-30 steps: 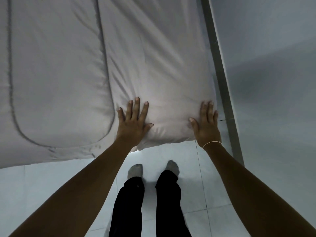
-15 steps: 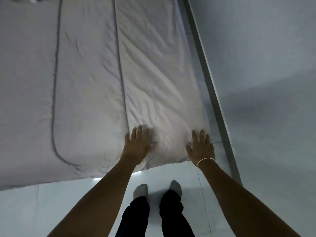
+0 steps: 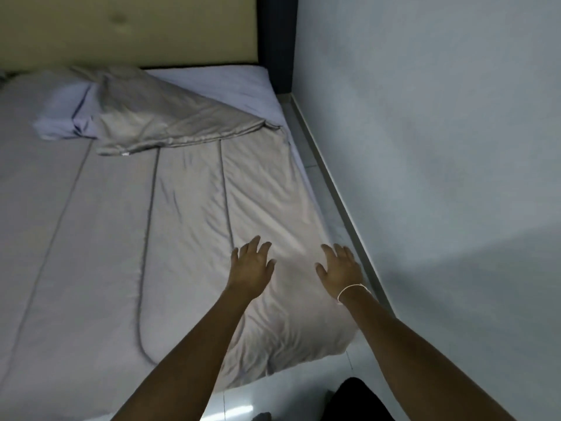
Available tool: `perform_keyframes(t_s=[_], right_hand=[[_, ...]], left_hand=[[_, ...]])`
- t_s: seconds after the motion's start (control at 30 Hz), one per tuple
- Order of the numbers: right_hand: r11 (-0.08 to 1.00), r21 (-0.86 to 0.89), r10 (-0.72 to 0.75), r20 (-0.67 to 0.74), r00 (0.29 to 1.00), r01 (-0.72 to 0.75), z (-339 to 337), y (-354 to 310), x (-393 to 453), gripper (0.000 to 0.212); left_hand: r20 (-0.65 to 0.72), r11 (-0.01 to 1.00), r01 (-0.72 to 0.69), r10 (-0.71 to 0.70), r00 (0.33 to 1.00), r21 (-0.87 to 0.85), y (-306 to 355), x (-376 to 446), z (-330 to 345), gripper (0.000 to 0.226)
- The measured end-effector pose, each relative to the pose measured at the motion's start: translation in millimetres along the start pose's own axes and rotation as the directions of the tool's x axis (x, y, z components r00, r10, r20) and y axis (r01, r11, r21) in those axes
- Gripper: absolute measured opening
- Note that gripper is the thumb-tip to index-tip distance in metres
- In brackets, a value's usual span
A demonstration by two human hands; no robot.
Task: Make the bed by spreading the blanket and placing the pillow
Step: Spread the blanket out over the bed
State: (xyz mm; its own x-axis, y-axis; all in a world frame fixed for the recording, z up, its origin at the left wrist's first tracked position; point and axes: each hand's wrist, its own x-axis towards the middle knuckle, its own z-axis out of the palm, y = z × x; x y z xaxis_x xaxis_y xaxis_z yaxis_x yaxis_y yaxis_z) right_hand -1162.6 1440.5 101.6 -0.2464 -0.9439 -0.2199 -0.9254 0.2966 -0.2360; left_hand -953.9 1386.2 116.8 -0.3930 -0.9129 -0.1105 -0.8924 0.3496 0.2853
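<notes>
A pale grey blanket with darker stitched lines covers the bed, and its far right corner is folded back over itself. A light blue pillow lies at the far left, partly under that folded corner. My left hand and my right hand rest flat on the blanket's near right part, fingers spread and holding nothing. A thin white band circles my right wrist.
Light blue sheet shows bare at the far right of the mattress. A beige headboard stands behind the bed. A grey wall runs close along the right side, with a narrow strip of tiled floor between them.
Both hands have slid forward up the blanket from its near edge. My view has lifted, so the headboard, pillow and folded corner now show.
</notes>
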Motion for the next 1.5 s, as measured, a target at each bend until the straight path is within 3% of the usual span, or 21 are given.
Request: perform_keyframes(t_s=[0.27,0.57,0.77,0.93,1.1,1.27,1.5], right_hand=[[0.993,0.033,-0.112,0.056,0.992,0.11,-49,25,70,0.056],[0.952,0.045,-0.307,0.104,0.946,0.304,-101,116,149,0.056],[0.931,0.062,-0.366,0.124,0.922,0.361,-114,162,191,0.069],[0.917,0.086,-0.397,0.132,0.908,0.389,-125,173,220,0.072],[0.901,0.1,-0.432,0.149,0.889,0.422,-143,179,262,0.071],[0.883,0.076,-0.469,0.141,0.872,0.463,-161,168,348,0.072],[0.841,0.091,-0.54,0.179,0.822,0.533,-181,102,493,0.068]], left_hand=[[-0.054,0.99,0.132,-0.135,0.989,-0.059,56,61,-15,0.047],[-0.079,0.926,0.347,-0.361,0.929,-0.15,152,127,2,0.045],[-0.147,0.889,0.391,-0.431,0.89,-0.237,183,155,11,0.044],[-0.185,0.881,0.409,-0.455,0.871,-0.239,184,181,15,0.047],[-0.235,0.832,0.469,-0.54,0.809,-0.296,175,213,9,0.049],[-0.251,0.802,0.515,-0.588,0.769,-0.304,158,268,4,0.049],[-0.262,0.716,0.607,-0.695,0.67,-0.346,102,386,-22,0.045]])
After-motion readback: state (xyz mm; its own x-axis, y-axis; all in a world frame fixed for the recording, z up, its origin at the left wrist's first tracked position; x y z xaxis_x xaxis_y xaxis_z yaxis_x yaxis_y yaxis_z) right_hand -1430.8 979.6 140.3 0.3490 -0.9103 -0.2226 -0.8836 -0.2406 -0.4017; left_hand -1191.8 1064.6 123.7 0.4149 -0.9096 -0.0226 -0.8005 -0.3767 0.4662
